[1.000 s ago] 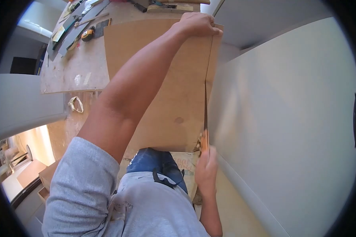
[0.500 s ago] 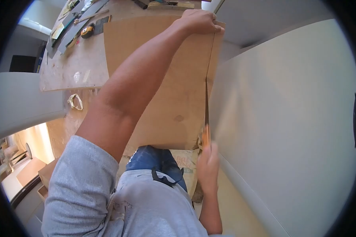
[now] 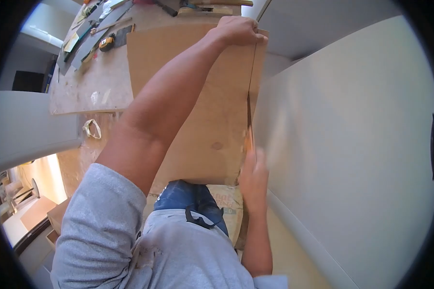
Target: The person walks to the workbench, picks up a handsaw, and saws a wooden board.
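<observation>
Saw (image 3: 249,140) prob. mid-cut, R hand (image 3: 254,176) fingers clamped on it @ 4 o'clock, L hand (image 3: 238,30) clamping board (image 3: 207,123) @ 12; next stroke needs straight tracking.

A hand could pass over the board (image 3: 210,123) between the left forearm (image 3: 164,98) and the saw (image 3: 249,140). The left forearm blocked access from the left; the left hand (image 3: 238,30) occupied the far right corner. The white panel (image 3: 352,144) limited travel to the right of the right hand (image 3: 254,173); side clearance was indeterminate.
</observation>
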Motion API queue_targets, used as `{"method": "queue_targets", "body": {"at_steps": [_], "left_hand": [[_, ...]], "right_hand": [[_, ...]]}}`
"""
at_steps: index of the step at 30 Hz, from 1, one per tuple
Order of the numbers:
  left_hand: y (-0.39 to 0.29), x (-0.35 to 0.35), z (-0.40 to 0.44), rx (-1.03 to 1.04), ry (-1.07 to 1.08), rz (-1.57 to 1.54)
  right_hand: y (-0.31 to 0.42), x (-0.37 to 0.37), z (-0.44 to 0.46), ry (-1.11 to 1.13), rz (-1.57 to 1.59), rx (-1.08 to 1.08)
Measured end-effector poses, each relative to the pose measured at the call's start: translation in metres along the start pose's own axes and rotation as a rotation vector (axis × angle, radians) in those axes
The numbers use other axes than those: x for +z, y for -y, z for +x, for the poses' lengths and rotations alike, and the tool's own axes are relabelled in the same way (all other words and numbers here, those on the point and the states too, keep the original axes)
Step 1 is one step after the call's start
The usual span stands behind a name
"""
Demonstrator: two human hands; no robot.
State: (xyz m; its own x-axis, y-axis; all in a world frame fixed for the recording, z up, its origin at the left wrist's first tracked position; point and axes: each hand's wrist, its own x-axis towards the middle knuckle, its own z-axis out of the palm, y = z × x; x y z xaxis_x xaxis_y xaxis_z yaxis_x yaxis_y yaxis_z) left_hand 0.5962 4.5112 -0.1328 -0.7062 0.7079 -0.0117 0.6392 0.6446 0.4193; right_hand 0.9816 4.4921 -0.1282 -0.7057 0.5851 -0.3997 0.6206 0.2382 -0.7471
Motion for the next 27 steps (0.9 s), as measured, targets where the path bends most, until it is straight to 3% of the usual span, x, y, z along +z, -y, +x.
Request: {"method": "queue_targets", "body": {"at_steps": [4, 10, 13, 15, 17, 19, 22, 24, 27], "left_hand": [[0.000, 0.001, 0.001, -0.003, 0.002, -0.001], [-0.001, 0.002, 0.001, -0.007, -0.032, 0.049], [-0.004, 0.006, -0.004, -0.002, -0.013, 0.029], [-0.002, -0.005, 0.002, -0.004, -0.004, 0.031], [-0.006, -0.009, -0.001, -0.050, 0.121, 0.016], [-0.003, -0.002, 0.002, -0.041, 0.094, 0.001], [-0.010, -0.003, -0.001, -0.050, 0.099, 0.014], [-0.015, -0.006, -0.004, -0.068, 0.119, 0.049], [-0.010, 0.005, -0.002, 0.001, 0.016, 0.072]], "right_hand": [[-0.033, -0.019, -0.060, 0.073, -0.038, 0.210], [0.029, 0.025, 0.103, -0.049, -0.060, -0.144], [0.022, 0.023, 0.090, -0.081, -0.073, -0.240], [0.017, 0.000, 0.042, 0.031, -0.094, -0.151], [0.010, -0.017, -0.024, 0.105, -0.008, 0.198], [-0.017, -0.023, -0.070, 0.064, 0.015, 0.154], [-0.023, -0.002, -0.027, 0.015, -0.100, 0.096], [-0.025, 0.023, 0.060, -0.036, -0.053, -0.137], [0.009, 0.029, 0.091, -0.066, -0.093, -0.122]]}}
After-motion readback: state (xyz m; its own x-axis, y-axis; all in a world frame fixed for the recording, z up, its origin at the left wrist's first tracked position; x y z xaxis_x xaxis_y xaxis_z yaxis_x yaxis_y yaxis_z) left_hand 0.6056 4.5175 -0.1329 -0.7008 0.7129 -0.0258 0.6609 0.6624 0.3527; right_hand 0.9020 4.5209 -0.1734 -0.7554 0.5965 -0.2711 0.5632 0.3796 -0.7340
